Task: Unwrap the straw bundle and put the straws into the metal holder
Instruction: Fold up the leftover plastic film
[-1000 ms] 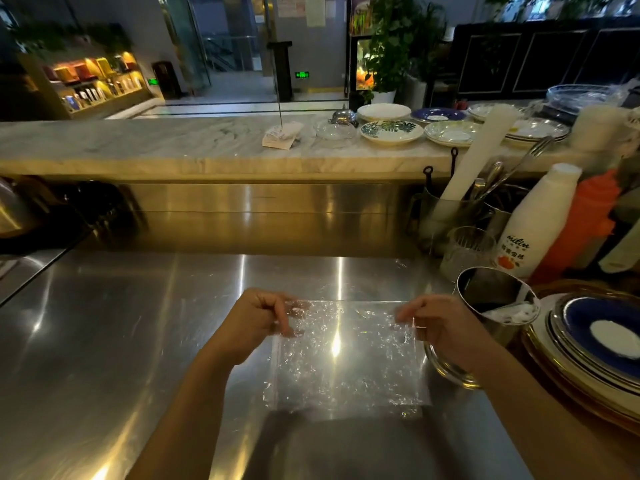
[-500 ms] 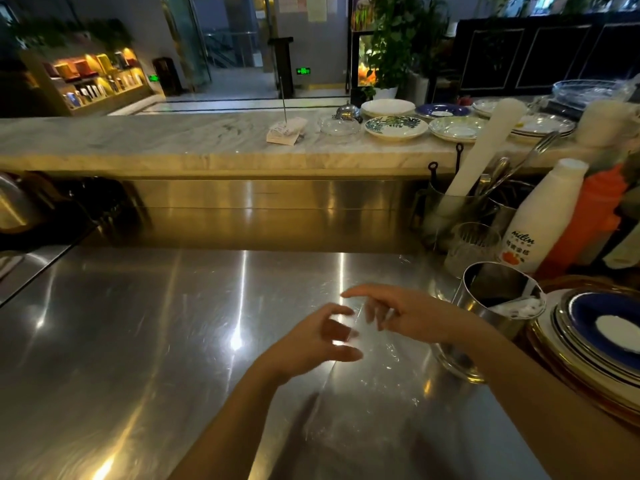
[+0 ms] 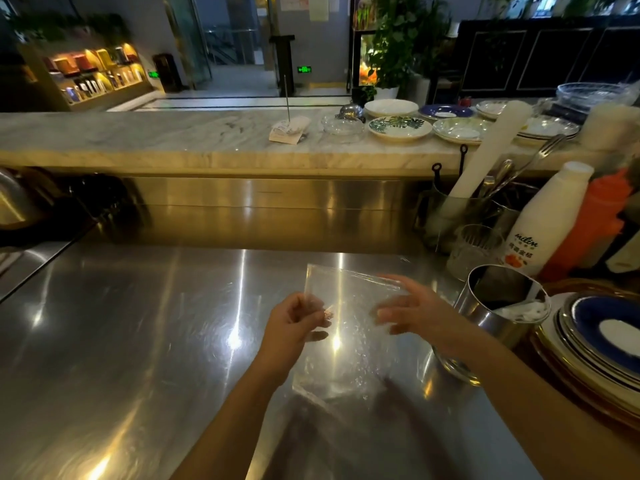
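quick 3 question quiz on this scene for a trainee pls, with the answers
1. True or false: the clear wrap lies on the steel counter with no hand touching it.
2. What stands behind the metal holder? a) a white bottle b) a toaster c) a green kettle
3. Fill in: the hand nearer the metal holder is the ____ hand.

Key
1. False: the left hand pinches its left edge.
2. a
3. right: the right hand is just beside the holder.
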